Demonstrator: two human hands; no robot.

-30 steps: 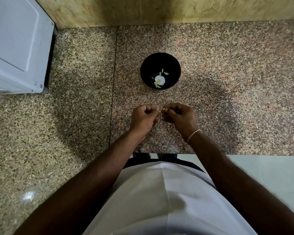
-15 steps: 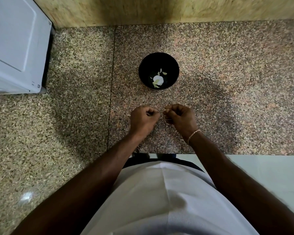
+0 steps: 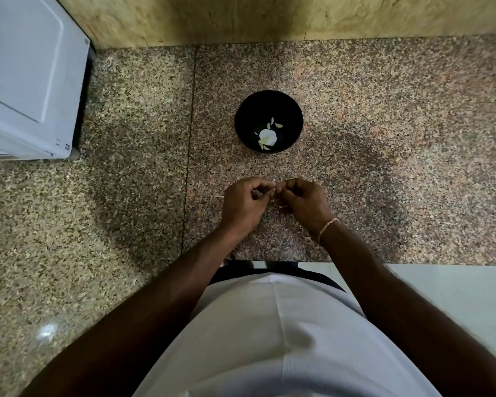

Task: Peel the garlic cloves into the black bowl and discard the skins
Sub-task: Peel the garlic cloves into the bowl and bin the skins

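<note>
Speckled granite worktop [image 3: 384, 116] | both hands' fingers [image 3: 265, 188] pinched together on a garlic clove [image 3: 273, 191] | black bowl [image 3: 252, 110] just beyond them | risk: torn skin drops outside bowl

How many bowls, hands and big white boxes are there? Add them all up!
Round black bowls: 1
Bare hands, left hand and right hand: 2
Big white boxes, the white appliance on the speckled granite counter: 1
Total: 4
</note>
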